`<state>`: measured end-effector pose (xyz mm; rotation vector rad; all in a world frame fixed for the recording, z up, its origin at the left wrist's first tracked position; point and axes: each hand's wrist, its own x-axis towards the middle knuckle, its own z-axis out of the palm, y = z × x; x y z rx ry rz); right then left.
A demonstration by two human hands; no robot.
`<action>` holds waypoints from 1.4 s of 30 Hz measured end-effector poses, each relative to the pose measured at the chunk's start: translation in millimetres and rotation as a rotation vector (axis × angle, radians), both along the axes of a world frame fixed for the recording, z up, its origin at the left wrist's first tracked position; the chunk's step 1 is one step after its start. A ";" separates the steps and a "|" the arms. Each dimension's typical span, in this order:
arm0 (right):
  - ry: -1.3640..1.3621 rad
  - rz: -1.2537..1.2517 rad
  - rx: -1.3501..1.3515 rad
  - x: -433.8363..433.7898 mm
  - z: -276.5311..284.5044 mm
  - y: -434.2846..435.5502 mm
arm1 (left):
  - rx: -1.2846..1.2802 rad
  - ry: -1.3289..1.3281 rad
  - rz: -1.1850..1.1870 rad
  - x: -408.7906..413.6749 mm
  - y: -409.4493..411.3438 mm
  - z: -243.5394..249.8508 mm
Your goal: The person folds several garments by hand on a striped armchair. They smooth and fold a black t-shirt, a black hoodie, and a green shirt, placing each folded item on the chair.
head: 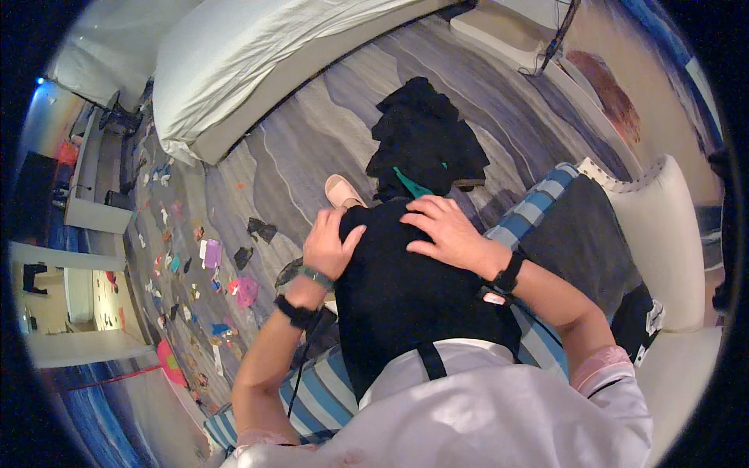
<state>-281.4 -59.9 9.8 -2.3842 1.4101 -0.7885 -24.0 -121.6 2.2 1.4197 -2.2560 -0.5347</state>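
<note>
Black cloth (404, 298) lies spread over my lap and knees. My left hand (329, 243) rests at its left edge near the knee, fingers and thumb apart. On the right side of the cloth, my right hand (443, 234) lies palm down with its fingers spread. Neither hand shows a clear grip on the fabric. Just beyond my knees, a heap of black clothing (430, 137) is on the carpet, with a strip of green fabric (412, 183) at its near side. A pink slipper (342, 191) shows on my foot, left of the heap.
A bed with a white sheet (234, 70) stands beyond on the left. Small scraps, a purple packet (213, 254) and a pink bag (246, 291) litter the carpet at left. Blue-striped fabric (319, 395) covers the seat under me; dark cloth (576, 245) lies beside a white studded armrest (673, 234).
</note>
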 end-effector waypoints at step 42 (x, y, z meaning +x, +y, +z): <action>0.244 0.405 0.184 -0.4 -5.8 143.7 | 0.060 -0.306 -0.690 120.3 171.3 -8.8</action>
